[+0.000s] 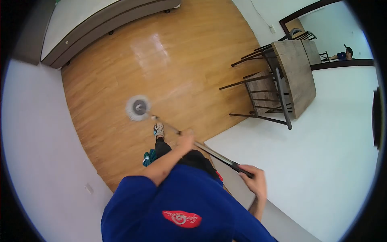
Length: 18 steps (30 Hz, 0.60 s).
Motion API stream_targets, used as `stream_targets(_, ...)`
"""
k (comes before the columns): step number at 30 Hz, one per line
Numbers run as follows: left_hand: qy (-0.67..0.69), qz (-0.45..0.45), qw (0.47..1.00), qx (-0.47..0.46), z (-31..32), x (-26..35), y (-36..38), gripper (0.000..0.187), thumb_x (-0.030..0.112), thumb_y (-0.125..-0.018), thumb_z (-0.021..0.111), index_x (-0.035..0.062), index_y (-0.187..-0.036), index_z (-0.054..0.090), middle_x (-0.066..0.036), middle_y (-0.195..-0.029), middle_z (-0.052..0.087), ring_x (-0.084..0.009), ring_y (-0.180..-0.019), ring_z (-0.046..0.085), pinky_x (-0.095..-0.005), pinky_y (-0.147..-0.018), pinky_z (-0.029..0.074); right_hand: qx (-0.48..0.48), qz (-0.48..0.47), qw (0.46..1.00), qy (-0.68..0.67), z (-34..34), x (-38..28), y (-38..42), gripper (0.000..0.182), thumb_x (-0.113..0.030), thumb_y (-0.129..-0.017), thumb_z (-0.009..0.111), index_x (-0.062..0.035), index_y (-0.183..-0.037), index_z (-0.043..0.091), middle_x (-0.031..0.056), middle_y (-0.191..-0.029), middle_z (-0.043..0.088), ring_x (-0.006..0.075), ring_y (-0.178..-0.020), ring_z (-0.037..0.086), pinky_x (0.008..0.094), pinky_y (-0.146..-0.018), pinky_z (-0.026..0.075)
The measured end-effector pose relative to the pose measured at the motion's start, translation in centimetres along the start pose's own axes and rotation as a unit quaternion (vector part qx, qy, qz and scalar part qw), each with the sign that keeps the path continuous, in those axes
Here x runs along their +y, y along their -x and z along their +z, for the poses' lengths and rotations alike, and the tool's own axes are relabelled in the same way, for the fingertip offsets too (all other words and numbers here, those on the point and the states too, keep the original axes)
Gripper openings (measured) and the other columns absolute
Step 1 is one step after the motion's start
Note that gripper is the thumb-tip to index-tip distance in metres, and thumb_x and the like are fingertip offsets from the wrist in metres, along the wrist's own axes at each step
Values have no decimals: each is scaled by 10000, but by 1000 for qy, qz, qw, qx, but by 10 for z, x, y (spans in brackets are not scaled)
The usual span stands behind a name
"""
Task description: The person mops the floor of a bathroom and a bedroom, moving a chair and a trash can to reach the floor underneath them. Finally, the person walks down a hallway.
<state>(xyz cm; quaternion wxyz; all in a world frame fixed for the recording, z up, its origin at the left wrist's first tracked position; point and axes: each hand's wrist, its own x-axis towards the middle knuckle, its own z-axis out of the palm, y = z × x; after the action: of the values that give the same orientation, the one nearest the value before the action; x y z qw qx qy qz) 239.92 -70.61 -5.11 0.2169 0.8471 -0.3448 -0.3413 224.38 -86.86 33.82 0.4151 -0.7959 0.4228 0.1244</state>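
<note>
A spin mop with a round white fringed head (pixel 138 108) lies across the view, its head down on the wooden floor (pixel 109 97). Its metal pole (pixel 213 154) slants from there towards the lower right. My left hand (pixel 186 141) is wrapped round the pole's middle part and slightly blurred. Up at the black grip end, my right hand (pixel 256 182) is closed round the handle. Just below the mop head stands my patterned shoe (pixel 159 130). A teal item (pixel 149 157), perhaps the other shoe, shows beside my dark-clad leg.
A wooden table (pixel 296 76) with dark metal-framed chairs (pixel 264 94) stands against the white wall on the right, under a framed mirror (pixel 338 36). A bed with a grey-brown base (pixel 117 26) is at the upper left. A pale wall (pixel 36 133) bounds the left side.
</note>
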Motion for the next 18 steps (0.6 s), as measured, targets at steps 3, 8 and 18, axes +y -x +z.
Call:
stream_targets(3,58,145,986,-61,21,125,-26,380,110,-712,764,161,-1078,673,-131,-1164,606,-372,-1170,562,-516,-872,518,136,129,978,92,-51,8,59,280,-111,-818,800,-8,-1076,763,162,-978,766,232,-889,731,330,-839,551)
stream_targets(8,59,280,950,-122,19,238,-63,220,128,-743,719,87,-958,698,-133,-1047,688,-345,-1091,629,-468,-830,553,280,236,925,99,-69,12,87,288,-137,-824,815,25,-1054,759,147,-859,760,183,-753,682,318,-745,540)
stream_targets(18,152,174,973,-24,-33,118,41,128,168,-731,709,89,-831,707,-125,-945,696,-363,-1003,633,-487,-779,549,133,-28,972,194,-32,-48,105,277,-84,-751,846,31,-990,767,177,-805,751,218,-707,721,294,-695,555)
